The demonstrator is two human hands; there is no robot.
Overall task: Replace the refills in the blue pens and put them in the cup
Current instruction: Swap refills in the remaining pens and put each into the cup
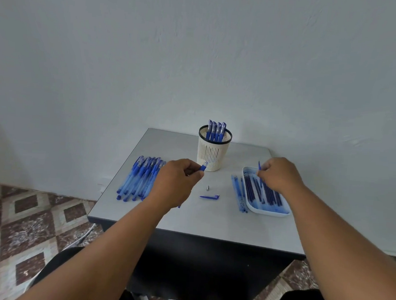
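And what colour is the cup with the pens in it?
The cup is cream with a black rim, seen best in the head view.

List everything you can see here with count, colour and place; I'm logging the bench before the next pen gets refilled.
cup: one, cream with a dark rim, back centre of the table.
pens in cup: four, blue, standing upright.
pens in a pile: about ten, exact count unclear, blue, lying on the table's left side.
tray: one, white, right side of the table.
refills in tray: many, dark blue, count unclear.
loose refills: a few, blue, lying just left of the tray.
metal tip: one, grey, table centre.
pen cap: one, blue, table centre.
table: one, grey.
left hand: holds a pen barrel.
right hand: pinches one refill over the tray.
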